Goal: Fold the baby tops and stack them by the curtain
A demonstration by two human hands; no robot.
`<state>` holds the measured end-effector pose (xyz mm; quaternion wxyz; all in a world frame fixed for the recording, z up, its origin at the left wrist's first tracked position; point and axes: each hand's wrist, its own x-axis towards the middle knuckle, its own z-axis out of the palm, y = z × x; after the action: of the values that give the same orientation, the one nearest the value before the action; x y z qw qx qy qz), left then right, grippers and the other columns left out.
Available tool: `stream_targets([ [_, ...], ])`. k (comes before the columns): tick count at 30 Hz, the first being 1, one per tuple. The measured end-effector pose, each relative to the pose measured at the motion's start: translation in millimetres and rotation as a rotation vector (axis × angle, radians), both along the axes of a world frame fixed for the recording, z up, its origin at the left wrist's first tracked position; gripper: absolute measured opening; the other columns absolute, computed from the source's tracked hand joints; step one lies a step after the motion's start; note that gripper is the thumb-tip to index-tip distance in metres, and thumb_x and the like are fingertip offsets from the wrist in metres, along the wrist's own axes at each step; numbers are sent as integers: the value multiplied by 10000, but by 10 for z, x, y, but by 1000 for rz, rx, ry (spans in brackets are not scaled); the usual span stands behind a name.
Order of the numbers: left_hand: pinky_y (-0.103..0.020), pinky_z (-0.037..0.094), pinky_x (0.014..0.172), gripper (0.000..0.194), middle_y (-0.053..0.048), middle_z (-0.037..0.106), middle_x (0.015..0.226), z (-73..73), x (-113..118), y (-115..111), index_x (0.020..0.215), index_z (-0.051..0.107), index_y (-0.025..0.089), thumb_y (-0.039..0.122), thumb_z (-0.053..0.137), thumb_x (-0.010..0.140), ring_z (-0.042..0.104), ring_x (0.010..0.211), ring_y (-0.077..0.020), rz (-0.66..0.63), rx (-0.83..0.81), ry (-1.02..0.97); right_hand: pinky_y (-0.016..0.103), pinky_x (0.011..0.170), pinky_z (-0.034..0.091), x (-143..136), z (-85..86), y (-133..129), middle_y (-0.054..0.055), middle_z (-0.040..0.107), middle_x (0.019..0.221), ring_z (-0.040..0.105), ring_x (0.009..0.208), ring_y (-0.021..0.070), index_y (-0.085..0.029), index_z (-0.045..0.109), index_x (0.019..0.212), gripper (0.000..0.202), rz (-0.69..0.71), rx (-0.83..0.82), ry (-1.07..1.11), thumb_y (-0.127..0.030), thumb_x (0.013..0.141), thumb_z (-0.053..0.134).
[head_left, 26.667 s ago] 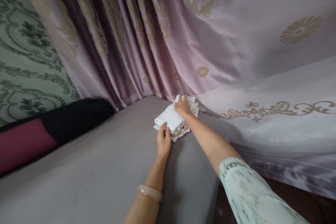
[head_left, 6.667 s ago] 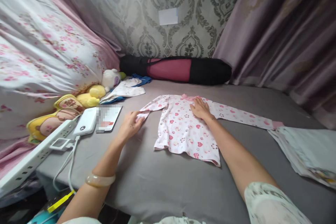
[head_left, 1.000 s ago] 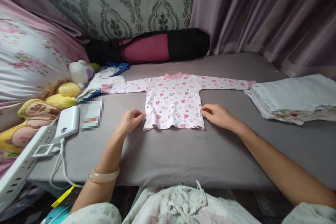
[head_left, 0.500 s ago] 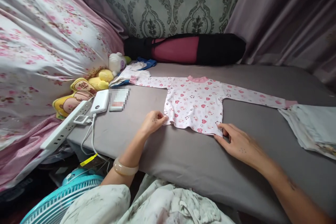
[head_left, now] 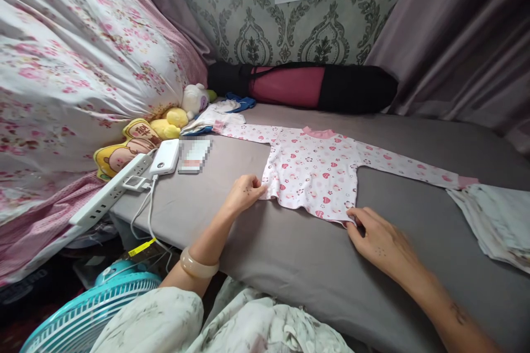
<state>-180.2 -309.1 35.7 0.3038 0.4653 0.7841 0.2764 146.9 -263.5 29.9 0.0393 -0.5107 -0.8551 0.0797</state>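
A small long-sleeved shirt (head_left: 312,171), white with pink hearts and pink neckband and cuffs, lies spread on the grey sheet (head_left: 273,253). Its collar points away from me and both sleeves stretch out sideways. My left hand (head_left: 245,193) pinches the near left corner of the hem. At the near right corner, my right hand (head_left: 379,234) grips the hem between thumb and fingers. The hem ripples slightly between the two hands. The right cuff meets a stack of folded pale clothes (head_left: 497,220); the left cuff reaches other clothes (head_left: 223,113).
A long black and maroon bag (head_left: 290,85) lies along the wall. At left are plush toys (head_left: 171,121), a white power bank (head_left: 165,155), a blurred flat item (head_left: 195,155) and a power strip (head_left: 111,193) with cables. A turquoise fan (head_left: 95,309) stands below the bed edge.
My right thumb and fingers have closed together on the hem corner, which is lifted slightly. The left hand keeps its pinch. The whole view has shifted a little.
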Motion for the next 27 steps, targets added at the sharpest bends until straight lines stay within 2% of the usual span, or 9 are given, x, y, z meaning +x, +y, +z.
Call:
stream_targets([
  [3, -217, 356, 531, 194, 29, 558, 655, -25, -46, 5, 793, 557, 181, 337, 644, 718, 501, 601, -113, 47, 71, -95, 309, 595, 402, -50, -6, -6, 57, 681, 988, 651, 775, 221, -247, 621, 1051, 278, -37, 11, -8, -377, 937, 403],
  [7, -216, 398, 537, 514, 45, 543, 675, -51, -92, 8, 1186, 529, 189, 405, 659, 738, 507, 590, -115, 21, 114, -295, 318, 586, 406, -93, -1, -3, 65, 704, 987, 664, 798, 254, -253, 621, 1085, 302, -88, -5, -28, -423, 939, 419],
  [9, -216, 397, 533, 586, 44, 522, 669, -46, -108, 8, 1265, 520, 187, 453, 643, 758, 492, 586, -114, 2, 122, -348, 319, 582, 410, -95, 17, 2, 67, 714, 1006, 674, 810, 263, -258, 624, 1100, 306, -92, -35, -41, -414, 938, 416],
  [11, -213, 365, 520, 566, 43, 490, 652, -37, -130, 8, 1252, 568, 176, 477, 621, 775, 452, 571, -106, -20, 139, -348, 316, 582, 414, -81, 45, 8, 65, 724, 1011, 684, 824, 265, -267, 628, 1115, 307, -80, -60, -54, -374, 936, 403],
  [15, -221, 282, 515, 457, 53, 373, 588, -19, -198, 2, 1099, 693, 150, 461, 584, 784, 343, 544, -94, -41, 212, -240, 322, 603, 425, -15, 113, 31, 66, 730, 1056, 691, 890, 282, -275, 608, 1192, 351, -63, -58, -107, -308, 916, 394],
  [21, -236, 319, 568, 410, 21, 479, 613, -25, -313, -49, 954, 750, 157, 459, 580, 735, 408, 593, -123, -49, 132, -79, 343, 633, 445, 83, 139, 76, 72, 709, 1136, 678, 913, 286, -273, 594, 1238, 384, -34, -19, -153, -280, 902, 407],
  [27, -236, 328, 572, 376, 32, 485, 599, -57, -393, -91, 962, 735, 167, 403, 544, 741, 433, 582, -126, -174, 53, 25, 353, 683, 473, 118, 75, 83, 89, 709, 1079, 678, 918, 274, -268, 580, 1307, 443, 68, -14, -202, -241, 915, 375],
])
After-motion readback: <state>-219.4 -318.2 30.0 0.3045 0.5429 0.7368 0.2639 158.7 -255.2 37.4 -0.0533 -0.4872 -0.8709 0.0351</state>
